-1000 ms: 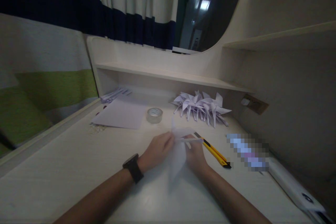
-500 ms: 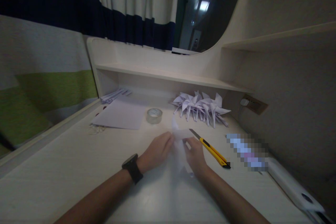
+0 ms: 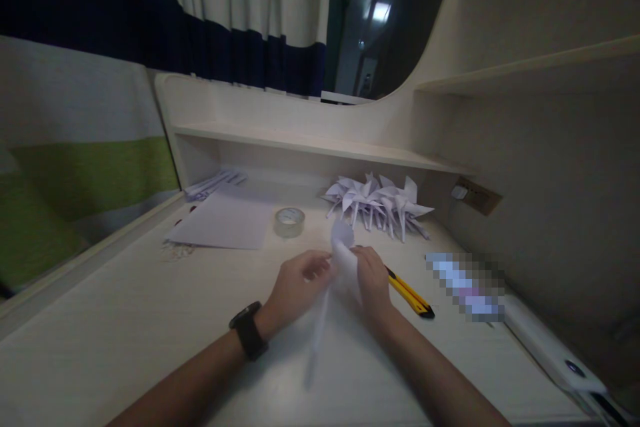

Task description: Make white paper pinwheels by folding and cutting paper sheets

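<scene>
A white paper pinwheel (image 3: 345, 259), partly blurred, is held between my two hands above the desk. Its thin rolled paper stick (image 3: 320, 327) slants down toward me. My left hand (image 3: 300, 283), with a dark watch on the wrist, pinches the pinwheel near its middle where the stick meets it. Closed around the right side of the curled paper is my right hand (image 3: 373, 280), its fingertips partly hidden. Just beyond that hand lies a yellow utility knife (image 3: 411, 293), its blade end covered by the hand.
Several finished paper pinwheels (image 3: 375, 200) are heaped at the back right. A clear tape roll (image 3: 289, 222) lies left of them. White paper sheets (image 3: 225, 217) and rolled paper sticks (image 3: 215, 183) sit at back left. A blurred-out object (image 3: 465, 287) and a white device (image 3: 550, 347) line the right edge.
The pinwheel has turned in my hands, and its stick now points down toward me. My right hand has shifted over the knife's blade end. The view has moved slightly.
</scene>
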A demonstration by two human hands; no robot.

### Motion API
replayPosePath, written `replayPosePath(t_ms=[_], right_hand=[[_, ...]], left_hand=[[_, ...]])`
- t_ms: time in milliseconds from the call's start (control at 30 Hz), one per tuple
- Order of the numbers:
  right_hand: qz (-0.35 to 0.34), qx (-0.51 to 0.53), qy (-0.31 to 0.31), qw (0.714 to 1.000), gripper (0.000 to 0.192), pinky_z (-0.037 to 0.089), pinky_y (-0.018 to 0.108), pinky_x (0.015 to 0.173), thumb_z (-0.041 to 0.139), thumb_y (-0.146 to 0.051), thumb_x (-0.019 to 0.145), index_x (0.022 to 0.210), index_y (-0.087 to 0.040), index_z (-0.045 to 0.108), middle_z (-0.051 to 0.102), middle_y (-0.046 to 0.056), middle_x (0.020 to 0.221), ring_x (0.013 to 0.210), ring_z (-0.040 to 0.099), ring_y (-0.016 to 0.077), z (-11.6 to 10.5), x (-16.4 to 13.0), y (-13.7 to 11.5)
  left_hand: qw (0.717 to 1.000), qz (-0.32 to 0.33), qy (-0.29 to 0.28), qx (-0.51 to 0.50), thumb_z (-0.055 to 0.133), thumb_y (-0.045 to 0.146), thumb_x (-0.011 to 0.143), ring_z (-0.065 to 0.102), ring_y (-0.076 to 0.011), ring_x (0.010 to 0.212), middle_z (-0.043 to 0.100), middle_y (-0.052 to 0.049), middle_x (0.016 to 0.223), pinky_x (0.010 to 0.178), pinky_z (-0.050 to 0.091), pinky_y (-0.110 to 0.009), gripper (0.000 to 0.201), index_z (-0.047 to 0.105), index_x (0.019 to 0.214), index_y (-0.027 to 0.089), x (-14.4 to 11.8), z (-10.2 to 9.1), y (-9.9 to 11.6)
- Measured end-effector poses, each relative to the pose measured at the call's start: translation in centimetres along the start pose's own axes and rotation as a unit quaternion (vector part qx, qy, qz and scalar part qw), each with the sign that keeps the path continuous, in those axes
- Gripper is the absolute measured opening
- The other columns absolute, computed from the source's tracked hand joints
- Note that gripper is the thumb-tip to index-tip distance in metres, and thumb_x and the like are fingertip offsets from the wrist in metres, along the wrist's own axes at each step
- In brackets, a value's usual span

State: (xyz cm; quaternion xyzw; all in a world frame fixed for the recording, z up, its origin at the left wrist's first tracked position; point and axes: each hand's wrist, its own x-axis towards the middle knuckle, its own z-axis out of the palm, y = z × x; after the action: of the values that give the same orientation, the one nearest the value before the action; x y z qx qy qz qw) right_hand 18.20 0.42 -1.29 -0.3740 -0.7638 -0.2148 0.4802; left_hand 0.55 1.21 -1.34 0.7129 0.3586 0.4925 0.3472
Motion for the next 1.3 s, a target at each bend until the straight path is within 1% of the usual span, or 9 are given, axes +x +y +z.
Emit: replayPosePath(t_ms=[133,300,533,733,833,900,1067,1200,1300], right_hand=[[0.054,0.021,-0.012,0.998,0.018,0.048,0.039,0.073,0.049,-0.009,0.081,0.094,-0.017,0.058,0.063,0.011,0.088,0.083,0.056,0.0245,0.2,-0.3,0.0],[0.105,0.011,-0.002,0.994,0.024,0.047,0.039,0.076,0.043,-0.004,0.077,0.092,-0.017,0.057,0.061,0.01,0.088,0.086,0.055,0.0236,0.7,-0.6,0.4],[0.136,-0.042,-0.016,0.99,0.013,0.045,0.037,0.074,0.047,-0.012,0.086,0.085,-0.019,0.057,0.061,0.008,0.081,0.081,0.054,0.0233,0.0,0.4,0.6],[0.133,-0.059,0.022,0.989,0.019,0.043,0.046,0.09,0.052,-0.022,0.089,0.106,-0.017,0.058,0.061,0.013,0.103,0.101,0.052,0.0275,0.0,0.7,0.8],[0.174,-0.067,0.047,0.981,0.036,0.04,0.051,0.095,0.055,-0.032,0.088,0.12,-0.015,0.052,0.056,0.018,0.119,0.114,0.049,0.0313,0.2,0.6,1.1],[0.215,-0.042,0.012,0.976,0.045,0.043,0.048,0.092,0.053,-0.037,0.09,0.128,-0.013,0.047,0.056,0.019,0.122,0.112,0.053,0.031,0.4,0.5,1.2],[0.299,0.048,-0.114,0.946,0.034,0.049,0.031,0.068,0.046,-0.037,0.094,0.113,-0.015,0.062,0.071,0.01,0.092,0.074,0.067,0.0216,0.3,0.6,0.2],[0.31,0.113,-0.136,0.934,0.03,0.045,0.025,0.059,0.045,-0.034,0.094,0.095,-0.017,0.069,0.069,0.003,0.063,0.058,0.065,0.0174,0.1,0.7,-1.0],[0.314,0.117,-0.132,0.933,0.031,0.045,0.025,0.058,0.047,-0.034,0.093,0.084,-0.018,0.072,0.069,0.003,0.063,0.059,0.065,0.0176,0.0,0.6,-1.3]], left_hand=[[1.0,0.006,-0.014,-0.004,0.061,0.031,0.086,0.066,-0.0167,0.082,0.07,-0.007,0.101,0.075,0.053,-0.03,0.024,0.067,0.106,0.02,0.0,-0.1,0.3],[0.998,-0.001,-0.054,0.021,0.061,0.02,0.08,0.065,-0.0139,0.072,0.067,-0.008,0.105,0.062,0.054,-0.026,0.033,0.065,0.113,0.019,0.0,-0.2,0.4],[0.996,-0.019,-0.087,-0.011,0.051,0.031,0.089,0.063,-0.0145,0.067,0.067,-0.007,0.088,0.061,0.053,-0.027,0.029,0.068,0.11,0.019,0.1,0.0,-1.1],[0.98,-0.14,-0.06,-0.124,0.061,0.036,0.082,0.064,-0.0178,0.066,0.067,-0.006,0.078,0.057,0.05,-0.027,0.025,0.068,0.091,0.014,0.6,0.0,-0.9],[0.976,-0.152,-0.043,-0.149,0.067,0.04,0.079,0.06,-0.0157,0.064,0.065,-0.004,0.073,0.055,0.043,-0.024,0.027,0.067,0.085,0.014,0.7,-0.2,-0.7],[0.972,-0.154,-0.039,-0.172,0.069,0.042,0.079,0.056,-0.013,0.062,0.063,-0.003,0.071,0.054,0.039,-0.022,0.029,0.066,0.081,0.013,0.7,-0.2,-0.8],[0.932,-0.177,-0.038,-0.314,0.071,0.039,0.079,0.057,-0.0125,0.072,0.065,-0.005,0.083,0.067,0.043,-0.024,0.029,0.069,0.091,0.013,0.8,-0.4,-1.4],[0.911,-0.188,-0.076,-0.36,0.074,0.035,0.077,0.059,-0.0144,0.079,0.066,-0.009,0.097,0.074,0.044,-0.026,0.033,0.07,0.103,0.015,0.8,-0.7,-1.2],[0.913,-0.165,-0.114,-0.355,0.072,0.036,0.078,0.06,-0.0159,0.077,0.069,-0.01,0.094,0.073,0.044,-0.027,0.034,0.071,0.105,0.015,0.7,-0.6,-0.8]])
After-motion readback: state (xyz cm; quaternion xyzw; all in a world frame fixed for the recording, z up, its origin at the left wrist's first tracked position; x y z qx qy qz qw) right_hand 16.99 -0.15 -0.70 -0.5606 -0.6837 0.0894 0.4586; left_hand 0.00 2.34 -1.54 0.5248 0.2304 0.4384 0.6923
